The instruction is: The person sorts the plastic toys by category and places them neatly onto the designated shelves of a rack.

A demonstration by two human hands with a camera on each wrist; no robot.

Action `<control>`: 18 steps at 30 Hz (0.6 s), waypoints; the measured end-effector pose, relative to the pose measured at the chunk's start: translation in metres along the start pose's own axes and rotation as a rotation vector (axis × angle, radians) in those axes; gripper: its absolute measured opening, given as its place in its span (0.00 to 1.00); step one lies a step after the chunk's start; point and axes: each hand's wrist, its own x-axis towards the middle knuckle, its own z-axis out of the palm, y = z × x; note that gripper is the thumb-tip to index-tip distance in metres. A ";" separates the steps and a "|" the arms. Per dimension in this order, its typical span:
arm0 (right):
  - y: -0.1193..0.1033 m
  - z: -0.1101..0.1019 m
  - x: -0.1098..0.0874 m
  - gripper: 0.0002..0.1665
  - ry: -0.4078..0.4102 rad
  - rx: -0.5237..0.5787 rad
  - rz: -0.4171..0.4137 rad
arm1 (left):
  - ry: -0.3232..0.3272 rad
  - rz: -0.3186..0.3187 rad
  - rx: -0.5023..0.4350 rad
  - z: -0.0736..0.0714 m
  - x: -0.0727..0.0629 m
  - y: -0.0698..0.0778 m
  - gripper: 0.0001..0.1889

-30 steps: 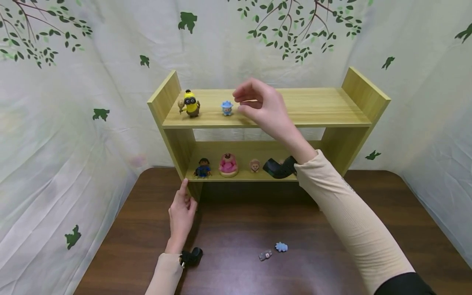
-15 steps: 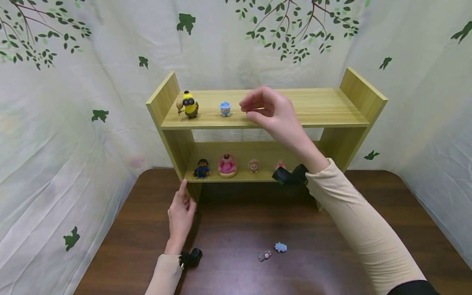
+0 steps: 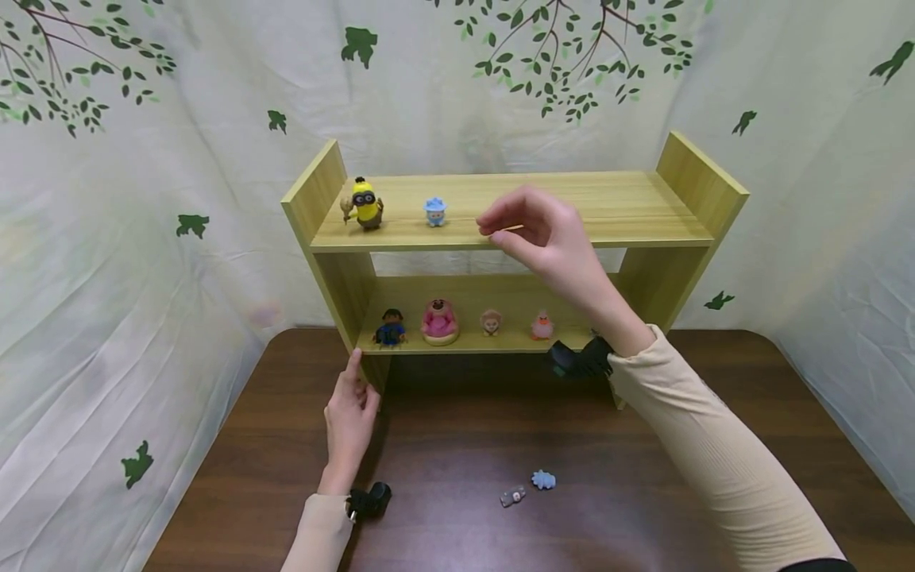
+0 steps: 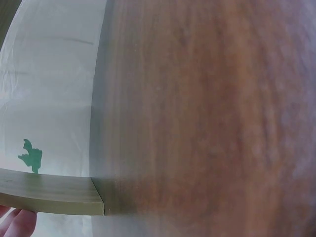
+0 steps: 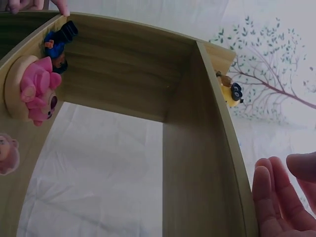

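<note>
My right hand hovers in front of the top board's front edge with loosely bent fingers and nothing between them. To its left on that board stand a small figurine with a blue hat and a yellow minion figure. The right wrist view shows the fingers apart from the thumb. My left hand touches the lower left edge of the wooden shelf with its extended index finger. On the lower board stand a doll in blue, a pink bear, a small beige figurine and a pink duck-like figurine.
Two small figurines lie on the brown table: a grey one and a light-blue one. A white cloth with printed leaves hangs behind and at the sides. Black wrist cameras are strapped to both wrists.
My right hand has drawn back rightward and down from the blue-hatted figurine, which stays in place. The pink duck-like figurine has come into sight. My left hand stays at the shelf edge.
</note>
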 end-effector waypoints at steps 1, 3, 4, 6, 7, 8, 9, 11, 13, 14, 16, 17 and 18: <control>0.000 0.000 -0.002 0.09 0.000 0.001 0.001 | 0.000 0.002 0.001 0.000 0.000 0.000 0.44; 0.000 -0.001 -0.005 0.09 0.000 0.005 0.005 | 0.002 0.007 0.000 -0.001 0.000 0.000 0.44; 0.000 -0.002 -0.006 0.09 0.001 0.004 0.006 | 0.003 0.008 0.001 -0.001 0.000 0.000 0.44; 0.000 -0.003 -0.009 0.09 -0.001 0.003 0.003 | 0.006 0.010 -0.003 0.000 0.000 0.000 0.44; 0.000 -0.004 -0.011 0.09 -0.005 0.004 0.001 | 0.007 0.010 -0.003 0.000 0.000 0.000 0.44; 0.000 -0.004 -0.012 0.09 -0.009 0.006 0.001 | 0.008 0.009 -0.003 0.000 0.000 0.000 0.44; 0.001 -0.005 -0.014 0.09 -0.013 0.009 0.000 | 0.007 0.008 -0.003 0.000 0.000 -0.001 0.44; 0.002 -0.005 -0.018 0.09 -0.020 0.015 -0.002 | 0.003 0.002 -0.003 0.001 0.000 -0.001 0.43; 0.003 -0.006 -0.021 0.09 -0.026 0.031 -0.003 | -0.001 -0.003 -0.002 0.001 0.000 -0.002 0.43; 0.004 -0.006 -0.023 0.09 -0.029 0.041 -0.004 | -0.002 -0.004 -0.002 0.001 0.000 -0.002 0.42; 0.005 -0.007 -0.026 0.09 -0.033 0.058 -0.008 | -0.007 -0.011 -0.002 0.001 0.000 -0.003 0.42; 0.006 -0.007 -0.027 0.09 -0.036 0.067 -0.010 | -0.009 -0.015 -0.004 0.001 0.000 -0.003 0.42; 0.007 -0.007 -0.028 0.09 -0.039 0.074 -0.011 | -0.009 -0.014 -0.004 0.001 0.000 -0.003 0.42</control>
